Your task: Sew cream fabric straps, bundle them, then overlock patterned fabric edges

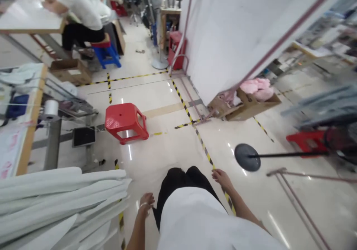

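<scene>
My left hand [147, 199] hangs beside my left hip with its fingers loosely bent, and nothing shows in it. A band circles that wrist. To its left is a thick row of pale grey-green cloth pieces [64, 201], apart from the hand. My right hand [221, 178] is held out a little from my right thigh, with loose fingers and nothing visible in them. Below it, yellow-and-black striped tape [205, 151] runs along the floor. Ahead and to the left stands a red plastic stool [122, 118], well out of reach of both hands.
A white pillar [220, 30] rises ahead, with cardboard boxes [242, 106] of pink cloth at its foot. To the right are a round black stand base [247, 157] and a metal rail [309, 175]. Sewing tables line the left; a person [83, 12] sits at one.
</scene>
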{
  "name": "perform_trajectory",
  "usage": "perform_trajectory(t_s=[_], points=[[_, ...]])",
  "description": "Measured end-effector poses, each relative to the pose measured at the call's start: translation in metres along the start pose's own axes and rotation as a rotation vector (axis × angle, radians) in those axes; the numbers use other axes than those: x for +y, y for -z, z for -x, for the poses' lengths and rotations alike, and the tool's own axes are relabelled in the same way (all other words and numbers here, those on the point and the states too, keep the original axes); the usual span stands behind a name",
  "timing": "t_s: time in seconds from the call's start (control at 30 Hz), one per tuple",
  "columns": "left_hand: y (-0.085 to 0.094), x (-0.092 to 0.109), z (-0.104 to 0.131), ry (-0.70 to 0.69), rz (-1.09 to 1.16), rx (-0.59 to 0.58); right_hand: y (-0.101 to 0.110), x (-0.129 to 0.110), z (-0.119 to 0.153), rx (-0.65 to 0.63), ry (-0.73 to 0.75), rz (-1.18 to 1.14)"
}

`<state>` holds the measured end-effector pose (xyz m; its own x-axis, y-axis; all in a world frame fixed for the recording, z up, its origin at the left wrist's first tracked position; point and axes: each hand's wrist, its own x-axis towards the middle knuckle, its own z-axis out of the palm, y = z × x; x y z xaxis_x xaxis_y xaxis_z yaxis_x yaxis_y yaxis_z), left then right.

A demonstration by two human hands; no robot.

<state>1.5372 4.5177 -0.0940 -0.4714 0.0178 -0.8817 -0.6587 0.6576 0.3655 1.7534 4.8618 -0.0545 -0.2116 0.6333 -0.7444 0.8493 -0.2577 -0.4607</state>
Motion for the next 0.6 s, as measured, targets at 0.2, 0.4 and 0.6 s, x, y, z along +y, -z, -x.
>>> perform_trajectory(t_s=[0.2, 0.4, 0.6], points=[[-0.058, 0.077, -0.045, 0.087, 0.51, 0.083, 0.015, -0.137, -0.099, -0.247, 0.128, 0.401], [-0.097, 0.115, -0.049, 0.283, 0.763, 0.374, 0.035, -0.274, -0.231, -0.372, 0.097, 0.674], [-0.099, 0.195, -0.048, 0.267, 0.787, 0.382, 0.032, -0.366, -0.302, -0.374, 0.208, 0.653]])
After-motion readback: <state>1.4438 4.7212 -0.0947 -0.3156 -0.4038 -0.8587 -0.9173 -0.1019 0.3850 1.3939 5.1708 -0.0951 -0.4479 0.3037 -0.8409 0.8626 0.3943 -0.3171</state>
